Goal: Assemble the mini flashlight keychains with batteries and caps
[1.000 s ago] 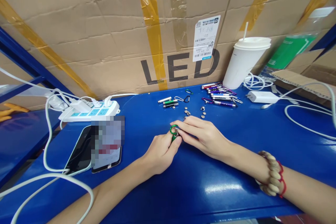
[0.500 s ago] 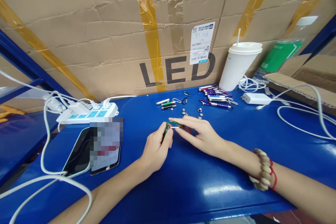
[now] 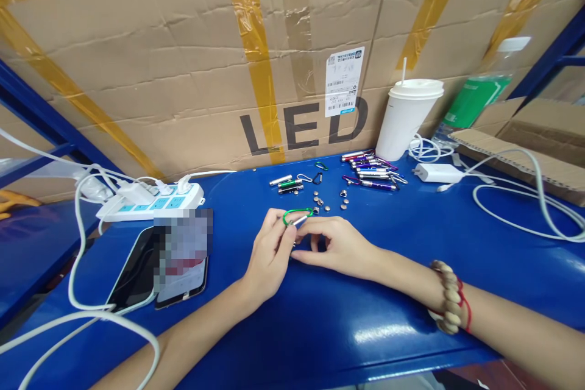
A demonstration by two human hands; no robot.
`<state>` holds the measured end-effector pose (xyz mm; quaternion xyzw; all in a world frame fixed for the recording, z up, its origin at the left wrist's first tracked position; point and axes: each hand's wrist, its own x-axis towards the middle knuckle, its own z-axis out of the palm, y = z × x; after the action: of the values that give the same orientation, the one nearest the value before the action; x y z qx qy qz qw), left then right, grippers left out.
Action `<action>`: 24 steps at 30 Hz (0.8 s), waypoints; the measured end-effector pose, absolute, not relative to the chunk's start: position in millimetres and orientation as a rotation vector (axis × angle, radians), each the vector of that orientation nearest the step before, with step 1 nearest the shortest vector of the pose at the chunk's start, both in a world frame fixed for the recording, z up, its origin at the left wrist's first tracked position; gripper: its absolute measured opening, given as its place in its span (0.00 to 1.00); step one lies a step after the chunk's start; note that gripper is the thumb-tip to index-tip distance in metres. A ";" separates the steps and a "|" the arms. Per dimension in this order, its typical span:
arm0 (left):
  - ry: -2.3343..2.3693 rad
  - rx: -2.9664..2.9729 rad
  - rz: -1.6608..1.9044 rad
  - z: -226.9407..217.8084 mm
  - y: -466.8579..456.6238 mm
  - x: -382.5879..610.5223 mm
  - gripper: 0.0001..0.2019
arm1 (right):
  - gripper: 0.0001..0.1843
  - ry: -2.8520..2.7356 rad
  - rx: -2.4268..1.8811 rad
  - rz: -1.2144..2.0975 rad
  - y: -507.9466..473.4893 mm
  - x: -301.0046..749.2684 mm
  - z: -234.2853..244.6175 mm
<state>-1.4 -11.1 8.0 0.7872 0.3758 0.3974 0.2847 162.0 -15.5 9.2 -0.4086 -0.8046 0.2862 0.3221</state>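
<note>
Your right hand [image 3: 342,247] has curled its fingers in since half a second ago; whether they grip anything is unclear. Your left hand [image 3: 269,256] pinches the green carabiner [image 3: 297,217] just above the blue table [image 3: 365,323], near the button cells [image 3: 327,207]. If that pinch loosens, the clip could spring out and scatter them.

Green carabiner [image 3: 297,215] - a small oval clip with a thin, shiny green loop, just above the middle of the frame. Long side runs roughly left to right, tilted up slightly at the right. Left end is pinched in the left hand [image 3: 269,251] fingertips - a short silver piece [image 3: 300,223] sits under the loop, too small to make out.
</note>
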 end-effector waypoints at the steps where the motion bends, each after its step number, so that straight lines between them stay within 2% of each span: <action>1: 0.978 2.142 1.043 7.7 -10.8 -1.6 0.16 | 0.11 -2.119 -1.067 0.760 -16.6 161.3 8.5; 12: 0.919 2.169 0.950 2.8 -11.2 -4.0 0.19 | 0.09 -2.147 -1.035 0.808 -21.1 159.4 13.3; 16: 1.013 2.066 0.975 1.9 -11.2 -3.2 0.21 | 0.07 -2.092 -1.089 0.683 -16.6 169.1 21.7; 21: 1.018 1.979 0.955 0.7 -11.4 -2.1 0.20 | 0.16 -1.831 -1.248 0.486 0.3 189.5 31.1; 24: 1.015 1.956 0.954 1.3 -12.0 -1.6 0.19 | 0.13 -1.691 -1.328 0.365 12.1 204.6 34.3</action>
<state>-1.6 -12.0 1.3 0.7594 0.3939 0.3703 0.3619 204.6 12.1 34.3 -0.5401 -0.6875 0.1483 0.4622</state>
